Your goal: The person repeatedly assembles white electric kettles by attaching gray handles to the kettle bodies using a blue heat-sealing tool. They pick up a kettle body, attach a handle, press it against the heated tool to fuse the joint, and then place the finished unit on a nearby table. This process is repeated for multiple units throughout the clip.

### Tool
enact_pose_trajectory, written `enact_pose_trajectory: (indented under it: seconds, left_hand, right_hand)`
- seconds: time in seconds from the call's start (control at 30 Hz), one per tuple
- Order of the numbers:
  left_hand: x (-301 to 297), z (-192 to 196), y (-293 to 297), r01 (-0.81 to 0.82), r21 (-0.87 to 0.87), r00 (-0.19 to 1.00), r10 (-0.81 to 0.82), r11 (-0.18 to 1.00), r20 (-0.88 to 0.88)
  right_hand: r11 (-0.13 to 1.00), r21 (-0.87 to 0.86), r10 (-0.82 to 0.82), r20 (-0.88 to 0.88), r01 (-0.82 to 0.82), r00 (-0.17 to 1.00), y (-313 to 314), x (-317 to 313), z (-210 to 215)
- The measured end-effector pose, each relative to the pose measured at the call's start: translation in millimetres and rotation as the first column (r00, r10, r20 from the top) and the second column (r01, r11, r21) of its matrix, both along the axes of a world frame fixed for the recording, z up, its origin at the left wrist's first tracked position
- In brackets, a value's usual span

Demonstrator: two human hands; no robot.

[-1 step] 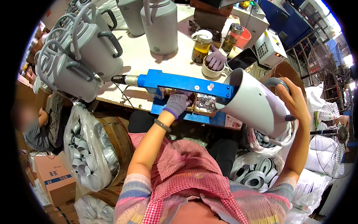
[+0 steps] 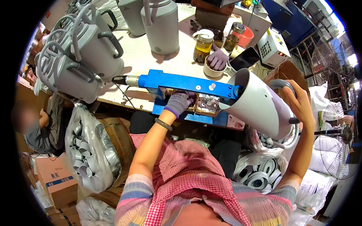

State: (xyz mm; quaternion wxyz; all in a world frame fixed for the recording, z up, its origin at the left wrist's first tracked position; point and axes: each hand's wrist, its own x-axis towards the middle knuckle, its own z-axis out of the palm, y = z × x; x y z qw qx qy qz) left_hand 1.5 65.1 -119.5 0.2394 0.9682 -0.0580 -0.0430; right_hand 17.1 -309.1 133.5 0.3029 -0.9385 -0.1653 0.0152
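- Presently seeing gray jugs (image 2: 92, 52) crowding the left of the pale table (image 2: 132, 86), counting at least three dark handles but not managing a full tally.
- Noting two upright jugs (image 2: 160, 35) farther back.
- Dipping the gloved left hand (image 2: 178, 103) beneath one blue beam (image 2: 181, 81), not being able to tell any hold, with the beam blocking sight of the fingertips.
- Seeing two glass jars (image 2: 203, 49) behind the beam, near one white mug (image 2: 214, 72) bearing one purple glove (image 2: 218, 60).
- Counting three pale washers (image 2: 212, 87) on the beam, above a carton of small silvery parts (image 2: 208, 104).
- Seeing one pale gray jug (image 2: 260, 105), ridged and tilting, taking the beam's right end into its open end.
- Gripping its dark gray handle (image 2: 278, 83) with the bare right hand (image 2: 298, 102), fingers curling closely around.
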Motion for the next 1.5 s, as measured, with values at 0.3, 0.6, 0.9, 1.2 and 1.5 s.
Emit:
enact_pose_trajectory:
  seconds: [0.3, 0.6, 0.9, 1.2, 1.5]
  left_hand:
    - [-24, 11, 15, -0.103, -0.336, 0.935, 0.207, 0.936, 0.289]
    - [-61, 86, -20, -0.207, -0.666, 0.971, 0.235, 0.716, -0.049]
    - [20, 130, -132, 0.081, -0.859, 0.996, -0.01, 0.505, 0.088]
    - [24, 131, -141, 0.202, -0.647, 0.961, -0.021, 0.736, 0.276]
    - [3, 143, -116, 0.225, -0.482, 0.868, 0.051, 0.847, 0.494]
  right_hand:
    - [0.961, 0.198, -0.163, -0.15, 0.191, 0.975, -57, -21, -44]
    - [0.976, 0.132, -0.166, -0.079, 0.176, 0.983, -76, -22, -63]
    - [0.971, 0.216, -0.093, -0.041, 0.1, 0.995, -81, -18, -81]
    - [0.96, 0.229, -0.137, -0.126, 0.163, 0.983, -81, -17, -90]
    - [0.968, 0.213, -0.139, 0.019, 0.132, 0.99, -69, -19, -82]
